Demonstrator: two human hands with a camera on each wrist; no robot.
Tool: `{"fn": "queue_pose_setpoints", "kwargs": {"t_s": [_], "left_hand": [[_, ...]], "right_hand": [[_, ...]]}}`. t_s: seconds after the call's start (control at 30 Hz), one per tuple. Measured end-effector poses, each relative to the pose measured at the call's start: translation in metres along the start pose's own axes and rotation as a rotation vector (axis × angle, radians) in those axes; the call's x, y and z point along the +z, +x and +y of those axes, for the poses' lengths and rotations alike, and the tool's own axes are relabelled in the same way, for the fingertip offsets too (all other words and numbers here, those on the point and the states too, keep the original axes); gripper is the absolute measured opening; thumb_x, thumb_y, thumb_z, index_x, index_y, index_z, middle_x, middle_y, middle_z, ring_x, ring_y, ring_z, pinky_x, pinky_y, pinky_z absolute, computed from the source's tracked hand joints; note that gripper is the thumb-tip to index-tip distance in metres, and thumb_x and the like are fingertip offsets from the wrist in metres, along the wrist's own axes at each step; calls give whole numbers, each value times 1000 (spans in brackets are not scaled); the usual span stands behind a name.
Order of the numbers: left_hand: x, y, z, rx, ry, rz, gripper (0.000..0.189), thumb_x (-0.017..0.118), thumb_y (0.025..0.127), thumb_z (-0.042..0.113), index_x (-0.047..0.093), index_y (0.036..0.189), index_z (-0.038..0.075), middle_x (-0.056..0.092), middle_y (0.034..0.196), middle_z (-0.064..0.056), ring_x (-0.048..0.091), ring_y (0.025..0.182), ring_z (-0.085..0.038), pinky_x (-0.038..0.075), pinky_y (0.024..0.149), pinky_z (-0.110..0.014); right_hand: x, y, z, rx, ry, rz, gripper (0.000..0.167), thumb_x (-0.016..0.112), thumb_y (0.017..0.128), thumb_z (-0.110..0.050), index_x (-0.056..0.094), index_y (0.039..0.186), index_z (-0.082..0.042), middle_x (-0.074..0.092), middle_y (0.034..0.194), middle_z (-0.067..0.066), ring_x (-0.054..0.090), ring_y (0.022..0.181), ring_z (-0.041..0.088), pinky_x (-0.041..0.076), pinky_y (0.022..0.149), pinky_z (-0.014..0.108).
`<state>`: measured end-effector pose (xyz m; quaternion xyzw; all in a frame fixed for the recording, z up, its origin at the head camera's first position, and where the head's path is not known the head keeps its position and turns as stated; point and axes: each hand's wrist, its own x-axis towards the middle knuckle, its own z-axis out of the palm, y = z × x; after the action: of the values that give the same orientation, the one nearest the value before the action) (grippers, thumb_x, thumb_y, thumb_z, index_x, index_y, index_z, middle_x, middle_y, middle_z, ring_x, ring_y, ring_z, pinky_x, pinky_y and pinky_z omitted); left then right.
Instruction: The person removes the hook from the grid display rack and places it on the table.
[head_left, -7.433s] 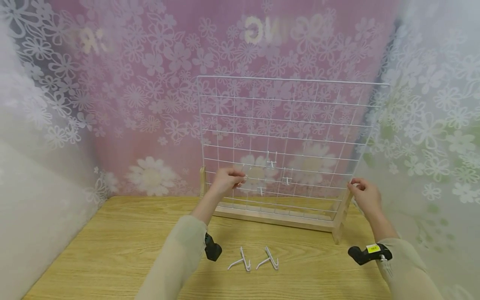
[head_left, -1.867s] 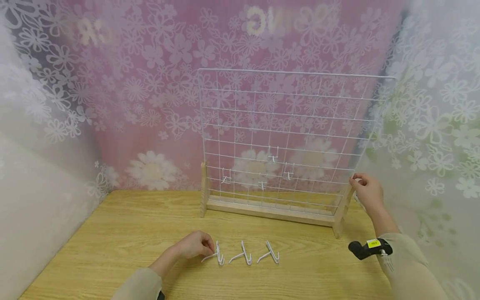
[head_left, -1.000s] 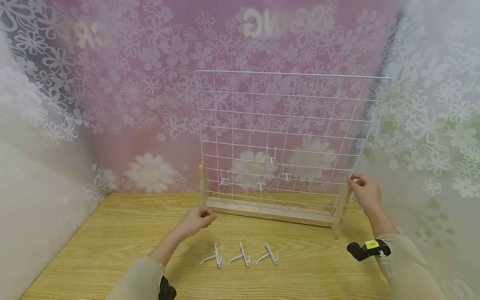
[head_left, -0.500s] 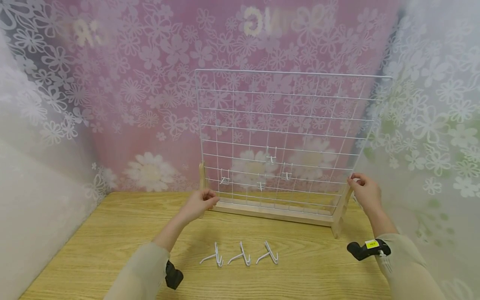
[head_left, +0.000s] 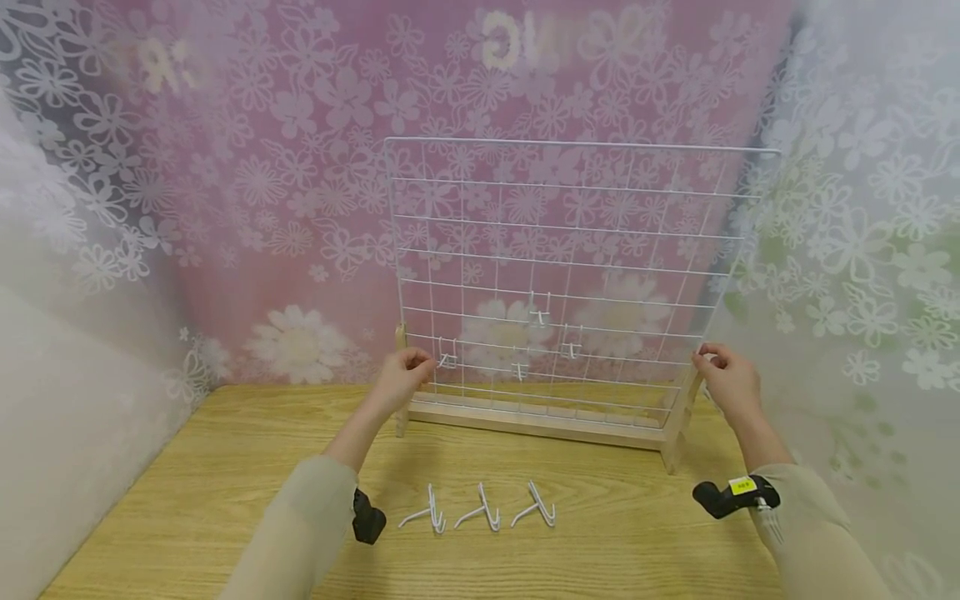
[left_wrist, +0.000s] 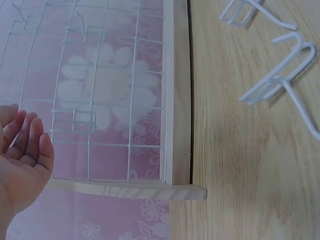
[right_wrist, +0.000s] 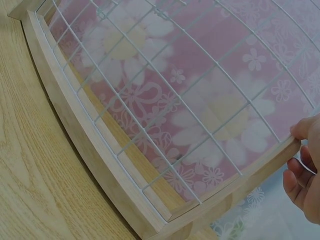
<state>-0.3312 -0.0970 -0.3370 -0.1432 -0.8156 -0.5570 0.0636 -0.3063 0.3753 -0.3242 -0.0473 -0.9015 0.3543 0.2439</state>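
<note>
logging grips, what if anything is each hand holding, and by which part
The right hand grips the right wooden upright by its top end; the left hand holds nothing visible.

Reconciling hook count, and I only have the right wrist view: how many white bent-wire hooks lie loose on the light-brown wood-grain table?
Observer: Head view shows three white bent-wire hooks lying in a row on the light-brown wood-grain table.
Operator: How many hung?
Observer: Four white wire hooks hang on the white wire grid panel.
Operator: Person's left hand, carrying one?
Observer: Left wrist view shows its fingers loosely curled, with no hook visible in them.
</note>
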Motion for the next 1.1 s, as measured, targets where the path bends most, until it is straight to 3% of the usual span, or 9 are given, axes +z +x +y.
{"fn": "queue_pose_setpoints", "kwargs": {"t_s": [0.27, 0.53, 0.83, 1.0, 1.1], "left_hand": [[-1, 15, -1, -12, 33, 76, 20, 57, 92, 14, 63, 102, -2, 64, 96, -15, 59, 87, -26, 48, 78, -35], [2, 23, -10, -79, 11, 43, 28, 54, 94, 14, 58, 114, -5, 61, 108, -19, 58, 97, -31, 47, 86, -40], [8, 30, -16, -114, -86, 45, 27, 53, 94, 10, 55, 114, -9, 60, 105, -24, 57, 100, -39, 49, 85, -40], [10, 32, -15, -136, -70, 25, 27, 53, 94, 9, 56, 115, -8, 59, 106, -24, 58, 97, -38, 48, 85, -43], [13, 33, -13, -130, -75, 15, 26, 53, 93, 7, 56, 112, -9, 59, 106, -26, 60, 89, -31, 47, 85, -44]], "right_hand": [[-1, 1, -1, -1, 13, 2, 37, 47, 96, -29, 54, 113, 4, 44, 82, 6, 40, 57, 9, 35, 45, 25], [0, 1, -3, -3, 31, 4, 35, 48, 96, -27, 55, 112, 3, 44, 81, 6, 38, 53, 9, 35, 44, 25], [0, 1, -3, 2, 19, 15, 32, 50, 96, -27, 56, 108, 2, 44, 79, 5, 38, 53, 10, 34, 44, 25], [0, 0, -3, 4, 25, 6, 33, 49, 96, -27, 56, 109, 3, 44, 79, 7, 39, 54, 10, 34, 44, 26], [-1, -1, -2, 1, 23, 2, 35, 48, 96, -28, 55, 112, 3, 46, 82, 8, 40, 56, 11, 36, 45, 26]]}}
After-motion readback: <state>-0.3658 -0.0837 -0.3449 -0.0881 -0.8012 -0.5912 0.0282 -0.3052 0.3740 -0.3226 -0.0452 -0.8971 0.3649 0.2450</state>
